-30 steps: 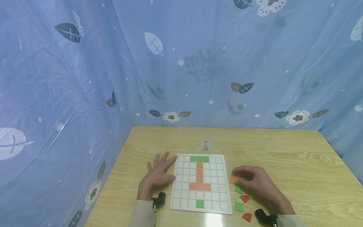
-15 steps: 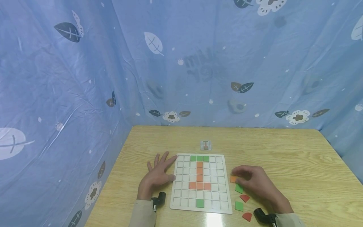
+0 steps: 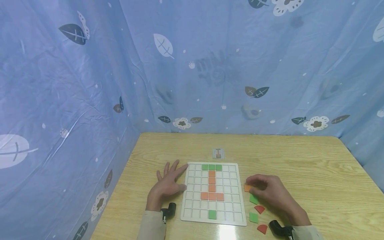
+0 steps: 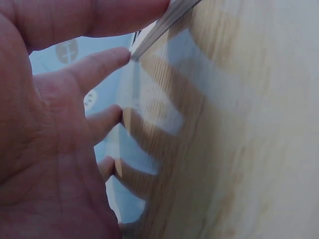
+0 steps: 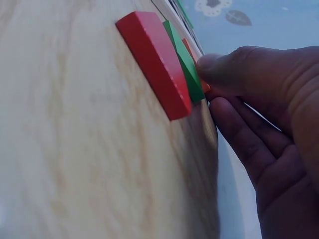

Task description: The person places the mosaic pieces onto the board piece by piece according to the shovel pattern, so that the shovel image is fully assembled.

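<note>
Beside the right edge of the white grid board (image 3: 196,203), the right hand (image 3: 268,190) holds an orange tile (image 3: 247,188) in a narrow grip between thumb and fingers; whether the tile is clear of the table (image 3: 303,163) cannot be told. Nearer the person lie, in order, a green tile (image 3: 253,199), a red wedge (image 3: 259,209), a second green tile (image 3: 253,217) and a second red wedge (image 3: 262,229). Across the board, the left hand (image 3: 168,184) is spread wide, index fingertip and thumb touching the left edge. On the grid, three green squares (image 3: 212,167) sit in the top row, three orange squares (image 3: 212,180) run down the middle column below, an orange row of three (image 3: 212,196) follows, and, past one bare row, lies a lone green square (image 3: 212,214). Beyond the far edge lies a small patterned card (image 3: 218,153), its details too fine to read. The step in hand appears to be taking up a tile for the grid; the next move would call for a low lift over the board's edge and square alignment with a bare cell
</note>
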Available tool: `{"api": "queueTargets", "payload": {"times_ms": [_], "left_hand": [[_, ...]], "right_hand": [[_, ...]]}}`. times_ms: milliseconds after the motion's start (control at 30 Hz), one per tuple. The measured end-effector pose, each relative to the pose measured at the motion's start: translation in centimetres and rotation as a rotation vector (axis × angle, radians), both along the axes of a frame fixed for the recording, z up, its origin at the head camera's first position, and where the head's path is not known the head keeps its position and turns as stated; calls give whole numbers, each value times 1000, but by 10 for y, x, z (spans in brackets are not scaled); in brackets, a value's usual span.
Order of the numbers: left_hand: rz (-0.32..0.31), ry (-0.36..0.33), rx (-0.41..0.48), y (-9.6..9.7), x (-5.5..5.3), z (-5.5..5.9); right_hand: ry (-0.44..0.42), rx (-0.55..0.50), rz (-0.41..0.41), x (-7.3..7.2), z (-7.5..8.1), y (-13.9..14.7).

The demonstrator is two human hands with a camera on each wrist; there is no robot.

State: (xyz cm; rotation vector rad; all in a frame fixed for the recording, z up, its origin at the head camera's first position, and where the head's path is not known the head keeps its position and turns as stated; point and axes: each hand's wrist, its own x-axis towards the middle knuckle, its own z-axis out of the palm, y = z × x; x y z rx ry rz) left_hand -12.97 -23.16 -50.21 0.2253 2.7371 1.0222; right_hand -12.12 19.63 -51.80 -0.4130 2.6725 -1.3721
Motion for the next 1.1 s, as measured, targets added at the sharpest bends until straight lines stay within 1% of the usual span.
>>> {"api": "queueTargets", "payload": {"times_ms": [67,200,300,600,767,867,933,1100], "left_hand": [[0,0,-2,0,0,0],[-3,1,-3,0,0,0],[-1,-3,-5,0,0,0],[6,-1,-4,0,1,0],[3,0,2,0,1,1],[1,2,2,0,1,1],[-1,2,1,0,1,0],[-3,3,9,0,1,2]], "right_hand": [[9,12,-11,0,0,0],[33,34,-7,0,0,0],[52,50,11,0,1,1],[81,106,19,-2,1,2],[34,105,-5,-1,3,3],[16,79,-22,1,6,5],[36,72,-30,1,8,6],[146,83,-30,5,16,6]]}}
